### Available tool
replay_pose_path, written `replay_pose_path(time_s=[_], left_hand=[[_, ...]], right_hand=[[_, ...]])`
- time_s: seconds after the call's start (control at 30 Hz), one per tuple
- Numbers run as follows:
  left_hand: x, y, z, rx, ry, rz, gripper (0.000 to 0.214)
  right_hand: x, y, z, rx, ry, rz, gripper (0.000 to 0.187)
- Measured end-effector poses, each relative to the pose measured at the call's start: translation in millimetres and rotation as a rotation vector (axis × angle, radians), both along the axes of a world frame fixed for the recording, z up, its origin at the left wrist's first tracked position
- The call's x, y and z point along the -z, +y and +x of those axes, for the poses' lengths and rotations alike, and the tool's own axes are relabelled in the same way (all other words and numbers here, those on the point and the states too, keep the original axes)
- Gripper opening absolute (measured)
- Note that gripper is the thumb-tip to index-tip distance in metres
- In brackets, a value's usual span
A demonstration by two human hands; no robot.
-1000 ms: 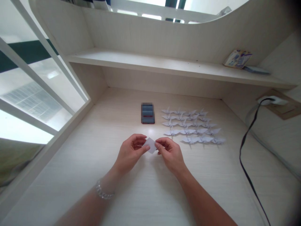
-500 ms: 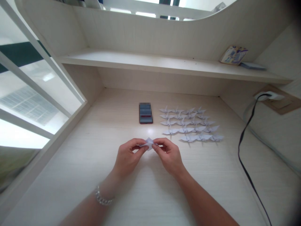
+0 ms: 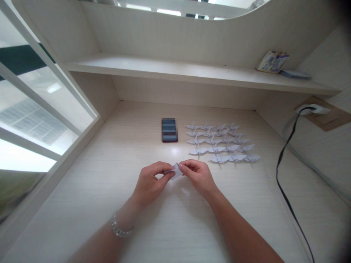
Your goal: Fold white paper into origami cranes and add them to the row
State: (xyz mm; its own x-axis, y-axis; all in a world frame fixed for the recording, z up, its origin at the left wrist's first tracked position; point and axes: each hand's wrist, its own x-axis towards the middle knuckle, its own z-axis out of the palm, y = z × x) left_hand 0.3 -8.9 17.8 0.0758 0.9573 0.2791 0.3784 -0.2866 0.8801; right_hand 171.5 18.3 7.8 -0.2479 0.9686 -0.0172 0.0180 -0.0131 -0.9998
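Observation:
A small folded piece of white paper (image 3: 177, 172) is held up between my two hands, just over the desk. My left hand (image 3: 153, 180) pinches its left edge between thumb and fingers. On the other side, my right hand (image 3: 199, 177) grips the upper right part, thumb laid on top. The fingertips cover some of the folds. Several white origami cranes (image 3: 216, 149) stand in rows on the desk, beyond my right hand. Straight ahead of the paper lies a dark phone (image 3: 169, 130) with a blurred screen.
The pale wooden desk (image 3: 109, 157) is enclosed by a back panel and a shelf (image 3: 164, 67). On the shelf sits a colourful packet (image 3: 272, 61). A black cable (image 3: 279, 164) runs down the right side from a wall socket (image 3: 326, 113). Slatted bars border the left.
The folded paper has tilted and turned between my fingers. My right thumb has shifted up onto its upper edge, while my left hand stays nearly in place. The view has moved slightly.

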Motion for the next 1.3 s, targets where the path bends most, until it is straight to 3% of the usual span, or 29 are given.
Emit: replay_pose_path(time_s=[0.2,0.53,0.67,0.9,1.0,1.1,1.3], left_hand=[[0.5,0.4,-1.6,0.055,0.046,-0.017,0.01],[-0.3,-1.1,-3.0,0.127,0.029,-0.039,0.014],[-2.3,-0.9,-2.7,0.139,-0.03,-0.11,0.013],[2.5,3.8,-5.6,0.07,-0.287,-0.402,0.022],[5.4,5.2,-5.3,0.066,-0.412,-0.443,0.014],[6.4,5.3,-4.8,0.088,-0.494,-0.475,0.018],[3.8,4.6,-4.6,0.103,-0.474,-0.479,0.02]], right_hand=[[-4.3,2.2,8.2,-0.1,-0.12,0.053,0.024],[-9.9,2.3,13.8,-0.24,-0.112,-0.031,0.022],[-8.8,2.6,14.5,-0.224,-0.125,-0.031,0.02],[-9.1,0.9,12.1,-0.218,-0.117,-0.096,0.018],[-8.6,0.4,10.6,-0.181,-0.113,-0.125,0.018],[-6.9,0.3,9.3,-0.159,-0.108,-0.141,0.016],[-2.5,0.1,7.8,-0.141,-0.032,-0.139,0.018]])
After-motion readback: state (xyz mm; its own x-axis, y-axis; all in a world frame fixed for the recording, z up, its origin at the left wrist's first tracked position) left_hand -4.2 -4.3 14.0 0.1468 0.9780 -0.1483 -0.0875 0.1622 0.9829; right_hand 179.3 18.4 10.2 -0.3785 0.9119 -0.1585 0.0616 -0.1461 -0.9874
